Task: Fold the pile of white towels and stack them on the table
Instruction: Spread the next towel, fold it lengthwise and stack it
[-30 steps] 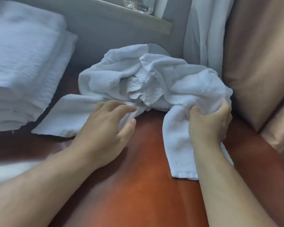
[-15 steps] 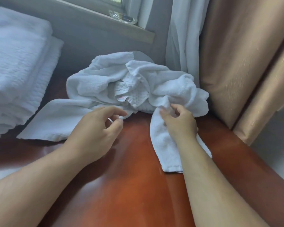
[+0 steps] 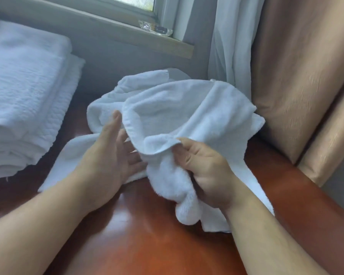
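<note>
Since the earlier frame we have lifted one towel (image 3: 187,116) off the pile (image 3: 139,84), which lay crumpled a moment ago. The table (image 3: 147,245) holds the stack (image 3: 26,92) at far left, kept apart so folded work stays tidy. Our right hand (image 3: 205,171) pinches the hem and bunches the cloth, hunting a corner; our left hand (image 3: 107,161), fingers spread, reaches under the edge to open it out.

A crumpled white towel (image 3: 187,116) is lifted off the reddish-brown table (image 3: 147,245) near its far right corner, one end hanging bunched. Loose towels (image 3: 143,86) lie beneath. Folded towels (image 3: 26,92) are stacked at the far left edge.
</note>
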Demonstrator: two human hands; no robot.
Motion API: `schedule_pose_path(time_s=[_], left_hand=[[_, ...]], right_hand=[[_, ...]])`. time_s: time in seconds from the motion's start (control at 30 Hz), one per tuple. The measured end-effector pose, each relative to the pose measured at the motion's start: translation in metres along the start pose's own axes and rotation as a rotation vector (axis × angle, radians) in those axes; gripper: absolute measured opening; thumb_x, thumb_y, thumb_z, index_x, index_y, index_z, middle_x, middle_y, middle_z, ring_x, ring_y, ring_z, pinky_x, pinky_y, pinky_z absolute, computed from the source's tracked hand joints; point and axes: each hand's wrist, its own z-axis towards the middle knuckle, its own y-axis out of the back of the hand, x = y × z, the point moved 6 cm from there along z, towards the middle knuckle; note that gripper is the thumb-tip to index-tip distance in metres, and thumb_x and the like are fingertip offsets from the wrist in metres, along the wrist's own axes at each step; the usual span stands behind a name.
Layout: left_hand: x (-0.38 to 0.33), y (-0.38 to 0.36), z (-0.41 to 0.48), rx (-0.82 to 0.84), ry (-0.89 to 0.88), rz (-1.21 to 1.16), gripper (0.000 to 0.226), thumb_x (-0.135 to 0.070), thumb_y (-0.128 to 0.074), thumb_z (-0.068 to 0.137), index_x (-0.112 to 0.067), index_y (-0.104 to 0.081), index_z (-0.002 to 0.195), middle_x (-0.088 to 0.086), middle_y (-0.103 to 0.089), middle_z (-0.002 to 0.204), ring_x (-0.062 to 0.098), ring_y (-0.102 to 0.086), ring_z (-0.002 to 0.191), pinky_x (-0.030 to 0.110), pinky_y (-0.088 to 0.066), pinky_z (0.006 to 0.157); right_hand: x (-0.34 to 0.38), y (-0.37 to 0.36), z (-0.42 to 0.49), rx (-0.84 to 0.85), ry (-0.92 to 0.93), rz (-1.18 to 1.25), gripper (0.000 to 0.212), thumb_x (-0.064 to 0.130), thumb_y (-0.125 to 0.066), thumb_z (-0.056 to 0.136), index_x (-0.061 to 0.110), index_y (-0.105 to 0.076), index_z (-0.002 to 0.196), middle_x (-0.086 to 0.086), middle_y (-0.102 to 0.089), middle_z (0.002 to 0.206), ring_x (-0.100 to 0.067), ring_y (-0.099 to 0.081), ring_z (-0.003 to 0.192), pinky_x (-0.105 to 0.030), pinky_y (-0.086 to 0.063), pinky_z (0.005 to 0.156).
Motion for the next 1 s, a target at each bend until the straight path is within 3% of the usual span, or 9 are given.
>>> schedule_pose_path(time_s=[0.1,0.17,0.3,0.4,0.5,0.63,0.77,0.87,1.0], left_hand=[[0.000,0.001,-0.004,0.025,0.044,0.046,0.036,-0.036,-0.064,0.092,-0.012,-0.073,0.117,0.024,-0.069,0.121,0.037,-0.070,0.108,0.038,-0.060,0.081],[-0.001,0.006,-0.004,-0.054,0.019,0.120,0.024,-0.010,-0.067,0.087,-0.006,-0.074,0.109,0.026,-0.071,0.111,0.039,-0.072,0.098,0.039,-0.061,0.076],[-0.007,0.016,-0.006,-0.261,-0.027,0.074,0.028,0.005,-0.052,0.081,-0.005,-0.076,0.092,0.019,-0.073,0.092,0.031,-0.073,0.077,0.036,-0.060,0.063],[-0.008,0.020,-0.012,-0.284,-0.007,0.055,0.026,-0.014,-0.056,0.065,-0.010,-0.076,0.081,0.018,-0.068,0.078,0.032,-0.070,0.067,0.040,-0.060,0.061],[-0.011,0.005,-0.014,-0.081,-0.022,0.367,0.036,-0.051,-0.069,0.065,-0.020,-0.079,0.081,0.011,-0.075,0.085,0.024,-0.073,0.081,0.038,-0.058,0.075],[-0.008,-0.015,-0.015,0.044,-0.116,0.777,0.042,-0.065,-0.072,0.068,-0.026,-0.076,0.084,-0.007,-0.076,0.080,0.004,-0.071,0.075,0.016,-0.051,0.063],[-0.012,-0.009,-0.013,-0.036,-0.169,0.787,0.079,-0.079,-0.068,0.058,-0.050,-0.054,0.130,-0.030,-0.064,0.123,-0.015,-0.055,0.116,0.008,-0.045,0.091],[-0.011,-0.020,-0.013,0.131,-0.156,0.602,0.071,-0.056,-0.078,0.076,-0.035,-0.052,0.139,-0.016,-0.067,0.128,0.001,-0.063,0.119,0.020,-0.053,0.090],[-0.015,-0.019,-0.013,0.048,-0.263,0.638,0.030,-0.029,-0.076,0.084,-0.025,-0.071,0.113,-0.006,-0.076,0.110,0.011,-0.071,0.104,0.019,-0.056,0.079]], right_hand=[[-0.012,-0.023,-0.007,0.275,-0.111,-0.053,0.021,0.020,-0.064,0.088,0.013,-0.071,0.106,-0.015,-0.061,0.094,-0.031,-0.055,0.087,-0.045,-0.044,0.074],[-0.004,-0.016,-0.005,0.237,-0.011,-0.071,0.024,0.015,-0.060,0.077,0.016,-0.074,0.096,-0.018,-0.066,0.088,-0.028,-0.062,0.083,-0.042,-0.049,0.074],[0.027,0.041,-0.010,-0.613,0.337,-0.304,0.018,0.031,-0.058,0.079,0.019,-0.071,0.080,-0.001,-0.071,0.077,-0.003,-0.062,0.069,-0.013,-0.048,0.062],[0.024,0.081,-0.024,-1.124,0.249,-0.373,0.026,0.037,-0.065,0.086,0.023,-0.062,0.108,0.004,-0.068,0.110,0.004,-0.062,0.093,-0.008,-0.045,0.079],[0.007,0.094,-0.014,-1.011,0.127,0.157,0.052,0.048,-0.076,0.083,0.012,-0.064,0.120,-0.001,-0.075,0.110,-0.016,-0.073,0.099,-0.037,-0.059,0.089],[0.003,0.075,-0.003,-0.706,0.101,0.353,0.035,0.027,-0.074,0.091,0.004,-0.070,0.117,-0.011,-0.076,0.111,-0.028,-0.073,0.104,-0.046,-0.060,0.087],[0.008,0.044,0.003,-0.308,0.117,0.555,0.058,0.047,-0.055,0.099,0.005,-0.058,0.139,-0.018,-0.062,0.137,-0.034,-0.059,0.128,-0.052,-0.041,0.113],[0.007,0.020,0.003,-0.103,0.075,0.551,0.060,0.045,-0.055,0.096,0.004,-0.058,0.140,-0.021,-0.056,0.143,-0.035,-0.053,0.135,-0.050,-0.037,0.116],[0.003,0.035,0.008,-0.433,0.150,0.401,0.061,0.052,-0.060,0.090,0.009,-0.064,0.133,-0.017,-0.067,0.131,-0.034,-0.061,0.125,-0.053,-0.045,0.109]])
